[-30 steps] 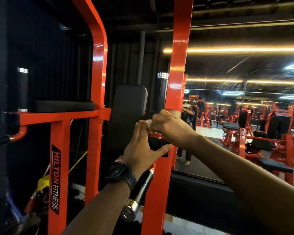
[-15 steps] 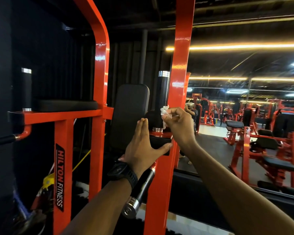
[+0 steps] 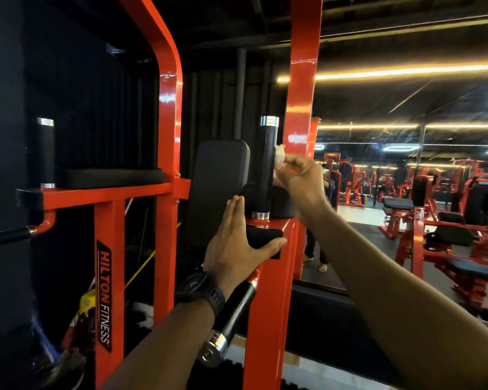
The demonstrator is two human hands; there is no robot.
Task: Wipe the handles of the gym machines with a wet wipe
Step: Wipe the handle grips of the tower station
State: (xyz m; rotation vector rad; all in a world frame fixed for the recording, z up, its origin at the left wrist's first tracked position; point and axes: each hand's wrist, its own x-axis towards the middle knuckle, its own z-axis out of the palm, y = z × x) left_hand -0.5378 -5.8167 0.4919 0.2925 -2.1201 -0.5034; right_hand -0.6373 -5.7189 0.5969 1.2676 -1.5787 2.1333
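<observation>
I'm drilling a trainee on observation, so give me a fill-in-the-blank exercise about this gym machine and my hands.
1. The right hand pinches a white wet ____ at the upright handle.
2. The left hand, fingers straight, has a black ____ on its wrist.
3. The label on the orange frame reads HILTON ____.
Missing words: wipe; watch; FITNESS.

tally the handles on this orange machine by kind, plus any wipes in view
upright handles: 2
lower bar handles: 2
wet wipe: 1
total: 5
</observation>
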